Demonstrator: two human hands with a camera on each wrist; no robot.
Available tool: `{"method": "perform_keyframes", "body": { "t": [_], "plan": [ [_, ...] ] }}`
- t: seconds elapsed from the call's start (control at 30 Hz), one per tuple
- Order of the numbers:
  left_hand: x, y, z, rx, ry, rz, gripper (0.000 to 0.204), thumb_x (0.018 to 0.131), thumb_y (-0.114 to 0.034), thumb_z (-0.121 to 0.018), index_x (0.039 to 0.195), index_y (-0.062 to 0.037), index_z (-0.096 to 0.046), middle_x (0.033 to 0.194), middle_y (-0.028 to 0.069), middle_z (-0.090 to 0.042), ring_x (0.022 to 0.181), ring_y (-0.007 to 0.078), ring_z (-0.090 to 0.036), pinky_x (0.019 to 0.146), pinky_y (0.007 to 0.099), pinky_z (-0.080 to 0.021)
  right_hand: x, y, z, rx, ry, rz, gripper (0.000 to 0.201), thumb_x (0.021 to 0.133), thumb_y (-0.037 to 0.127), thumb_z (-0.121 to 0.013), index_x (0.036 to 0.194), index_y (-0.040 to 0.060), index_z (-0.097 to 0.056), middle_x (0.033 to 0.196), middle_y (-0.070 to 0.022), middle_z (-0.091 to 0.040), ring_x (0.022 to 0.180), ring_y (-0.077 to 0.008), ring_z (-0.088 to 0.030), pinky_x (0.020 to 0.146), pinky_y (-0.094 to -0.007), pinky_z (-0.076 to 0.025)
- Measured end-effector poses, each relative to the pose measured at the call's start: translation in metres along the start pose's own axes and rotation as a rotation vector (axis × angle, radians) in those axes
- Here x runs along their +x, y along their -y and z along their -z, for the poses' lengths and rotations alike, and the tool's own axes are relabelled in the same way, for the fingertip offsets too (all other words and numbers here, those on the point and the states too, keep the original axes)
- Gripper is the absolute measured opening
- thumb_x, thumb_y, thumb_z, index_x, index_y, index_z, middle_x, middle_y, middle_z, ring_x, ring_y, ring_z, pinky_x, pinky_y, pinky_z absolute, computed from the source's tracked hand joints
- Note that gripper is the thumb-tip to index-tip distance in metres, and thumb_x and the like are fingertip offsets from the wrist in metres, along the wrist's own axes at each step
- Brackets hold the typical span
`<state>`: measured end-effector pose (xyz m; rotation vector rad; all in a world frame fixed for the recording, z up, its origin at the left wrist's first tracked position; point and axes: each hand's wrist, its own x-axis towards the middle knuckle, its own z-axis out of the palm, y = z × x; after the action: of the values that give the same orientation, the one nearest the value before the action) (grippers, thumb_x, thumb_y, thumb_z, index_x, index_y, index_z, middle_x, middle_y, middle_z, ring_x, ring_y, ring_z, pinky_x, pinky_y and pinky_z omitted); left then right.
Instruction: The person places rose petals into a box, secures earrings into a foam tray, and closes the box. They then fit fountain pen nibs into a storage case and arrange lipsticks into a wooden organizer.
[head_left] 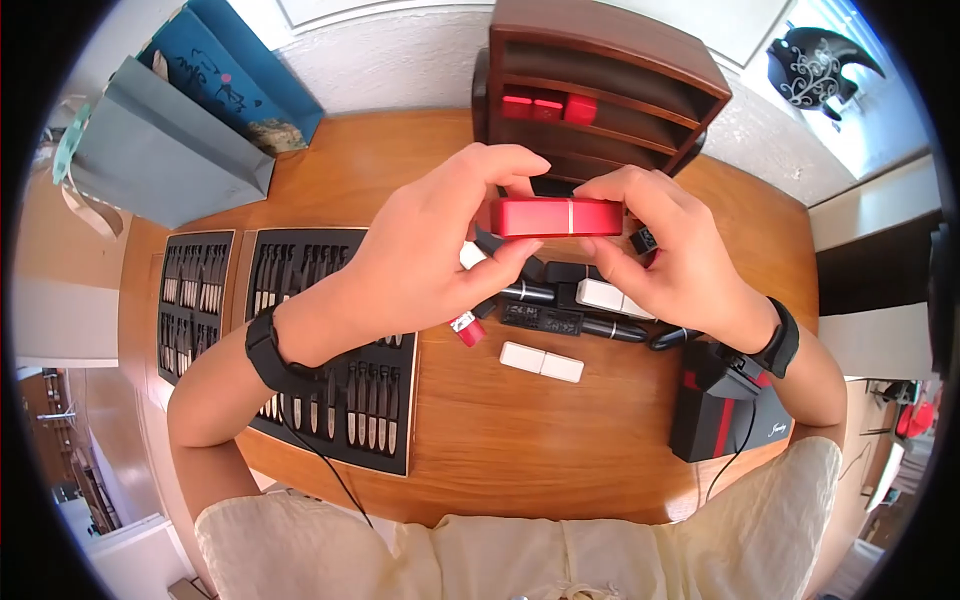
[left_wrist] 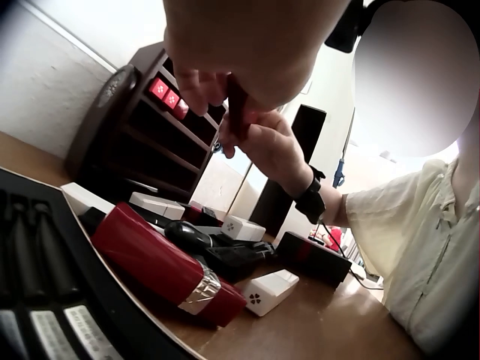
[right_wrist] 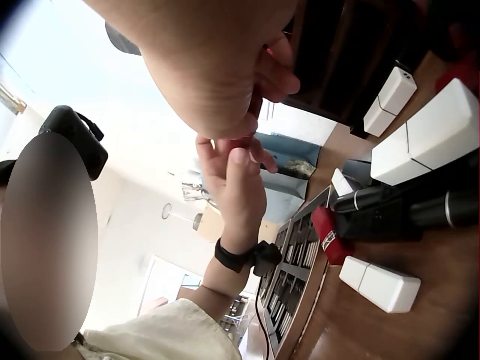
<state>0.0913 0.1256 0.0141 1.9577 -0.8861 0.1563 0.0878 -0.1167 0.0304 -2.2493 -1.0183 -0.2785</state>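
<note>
Both hands hold a closed red lipstick tube (head_left: 540, 217) level above the table, a thin silver band around it. My left hand (head_left: 415, 235) has its left end between thumb and fingers, and my right hand (head_left: 680, 235) pinches the right end. Under the hands lies a group of lipsticks: a white tube (head_left: 542, 362) at the front, another white tube (head_left: 610, 297), and several black ones (head_left: 612, 329). A red tube with a silver band (left_wrist: 165, 262) lies by the sample case, large in the left wrist view.
A brown wooden shelf (head_left: 600, 60) at the back holds several red lipsticks (head_left: 548, 107) on one tier. Black trays of lipstick samples (head_left: 385, 350) lie at left. A black box with a red stripe (head_left: 730, 415) is at right, paper bags (head_left: 160, 150) at back left.
</note>
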Motion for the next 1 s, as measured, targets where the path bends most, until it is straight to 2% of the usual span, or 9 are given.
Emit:
{"method": "perform_keyframes", "body": {
  "t": [0.03, 0.2, 0.33, 0.43, 0.53, 0.67, 0.83, 0.9, 1.0],
  "plan": [
    [-0.001, 0.001, 0.002, 0.0, -0.005, 0.006, 0.045, 0.081, 0.004, -0.07, 0.122, -0.0036, -0.054, 0.109, 0.0114, -0.062, 0.083, 0.0167, -0.065, 0.071, 0.0261, -0.052, 0.002, -0.002, -0.004, 0.044, 0.024, -0.049, 0.03, 0.08, 0.006, -0.074, 0.107, 0.0012, -0.062, 0.098, -0.0109, -0.065, 0.089, -0.0254, -0.063, 0.073, -0.0341, -0.05],
    [0.004, 0.001, 0.001, 0.069, -0.063, -0.249, 0.042, 0.079, 0.002, -0.073, 0.117, -0.003, -0.057, 0.109, 0.0111, -0.061, 0.082, 0.0157, -0.061, 0.07, 0.0266, -0.052, 0.007, -0.011, -0.027, 0.274, 0.07, -0.065, 0.033, 0.08, -0.001, -0.07, 0.11, -0.0003, -0.058, 0.1, -0.014, -0.063, 0.082, -0.0264, -0.064, 0.071, -0.0333, -0.053],
    [0.007, 0.003, -0.002, 0.049, -0.056, -0.267, 0.04, 0.079, 0.001, -0.075, 0.115, -0.0029, -0.059, 0.11, 0.0118, -0.061, 0.081, 0.017, -0.061, 0.069, 0.0277, -0.052, 0.006, -0.014, -0.034, 0.369, 0.048, -0.097, 0.035, 0.079, -0.003, -0.068, 0.112, 0.0005, -0.058, 0.101, -0.0133, -0.063, 0.082, -0.0239, -0.064, 0.072, -0.0327, -0.054],
    [0.009, 0.002, -0.007, 0.1, -0.061, -0.361, 0.044, 0.075, -0.004, -0.079, 0.115, -0.0033, -0.06, 0.109, 0.0133, -0.062, 0.08, 0.0207, -0.062, 0.066, 0.0294, -0.052, 0.004, -0.018, -0.036, 0.401, 0.017, -0.15, 0.037, 0.079, -0.005, -0.066, 0.114, 0.0015, -0.057, 0.101, -0.0126, -0.063, 0.081, -0.023, -0.063, 0.072, -0.0332, -0.054],
    [0.007, 0.003, -0.017, 0.267, -0.032, -0.523, 0.042, 0.07, -0.009, -0.082, 0.107, -0.0034, -0.063, 0.107, 0.013, -0.063, 0.08, 0.0248, -0.064, 0.063, 0.0321, -0.053, 0.001, -0.018, -0.029, 0.299, -0.003, -0.156, 0.042, 0.078, -0.006, -0.065, 0.117, 0.0036, -0.054, 0.1, -0.0111, -0.063, 0.08, -0.0228, -0.062, 0.073, -0.0336, -0.054],
    [0.008, 0.002, -0.028, 0.416, -0.074, -0.681, 0.036, 0.072, -0.008, -0.078, 0.105, -0.0011, -0.066, 0.105, 0.0122, -0.064, 0.079, 0.0255, -0.065, 0.06, 0.0307, -0.055, -0.005, -0.024, -0.026, 0.251, -0.044, -0.12, 0.043, 0.079, -0.007, -0.064, 0.118, 0.0055, -0.052, 0.097, -0.0097, -0.064, 0.081, -0.0227, -0.063, 0.074, -0.0334, -0.053],
    [0.013, 0.003, -0.031, 0.519, -0.096, -0.727, 0.036, 0.074, -0.007, -0.076, 0.107, 0.002, -0.066, 0.106, 0.0142, -0.064, 0.081, 0.0262, -0.066, 0.064, 0.0305, -0.057, -0.013, -0.03, -0.023, 0.201, -0.085, -0.088, 0.044, 0.079, -0.007, -0.064, 0.12, 0.0057, -0.052, 0.097, -0.0092, -0.064, 0.08, -0.0218, -0.063, 0.071, -0.032, -0.052],
    [0.015, 0.0, -0.028, 0.582, -0.085, -0.749, 0.034, 0.075, -0.006, -0.074, 0.107, 0.0029, -0.066, 0.106, 0.0148, -0.064, 0.082, 0.0267, -0.066, 0.065, 0.0305, -0.058, -0.014, -0.032, -0.019, 0.23, -0.063, -0.191, 0.045, 0.081, -0.005, -0.063, 0.123, 0.0061, -0.052, 0.094, -0.0081, -0.064, 0.076, -0.02, -0.063, 0.066, -0.0304, -0.052],
    [0.018, 0.0, -0.022, 0.647, -0.072, -0.783, 0.03, 0.077, -0.004, -0.071, 0.105, 0.0033, -0.067, 0.106, 0.0154, -0.064, 0.083, 0.0274, -0.066, 0.067, 0.0322, -0.059, -0.012, -0.031, -0.009, 0.147, -0.09, -0.198, 0.043, 0.083, -0.004, -0.06, 0.125, 0.0062, -0.053, 0.086, -0.0072, -0.063, 0.068, -0.0182, -0.062, 0.06, -0.0293, -0.05]
  ]
}}
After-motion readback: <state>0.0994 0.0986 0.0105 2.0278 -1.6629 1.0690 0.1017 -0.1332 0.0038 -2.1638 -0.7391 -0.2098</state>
